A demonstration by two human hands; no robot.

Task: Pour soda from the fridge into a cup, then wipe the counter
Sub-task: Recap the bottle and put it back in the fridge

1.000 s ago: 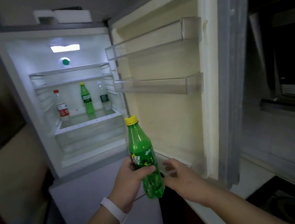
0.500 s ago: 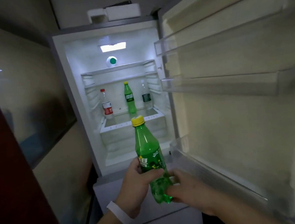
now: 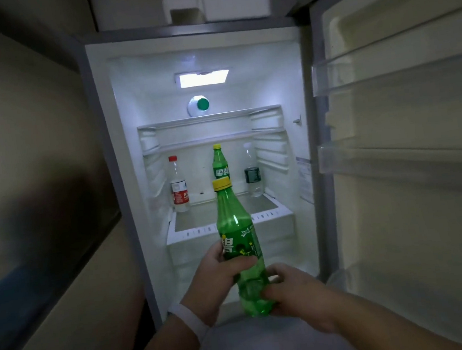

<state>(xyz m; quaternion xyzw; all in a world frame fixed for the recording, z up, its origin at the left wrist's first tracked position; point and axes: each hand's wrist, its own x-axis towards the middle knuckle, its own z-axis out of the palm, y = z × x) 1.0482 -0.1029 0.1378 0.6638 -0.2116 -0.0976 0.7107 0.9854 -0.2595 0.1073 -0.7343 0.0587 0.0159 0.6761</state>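
Note:
A green soda bottle with a yellow cap stands upright in front of the open fridge. My left hand grips it around the label, thumb across the front. My right hand holds its lower end from the right, fingers curled at the base. The bottle looks mostly empty above, with liquid near the bottom. No cup or counter is in view.
On the lit fridge shelf stand a clear bottle with a red label, a second green soda bottle and a clear bottle with a dark label. The fridge door hangs open at right with bare racks. A wall is at left.
The view has swung so the fridge interior is centred and nearer. My right hand has closed in from beside the bottle onto its lower end; my left hand keeps its grip.

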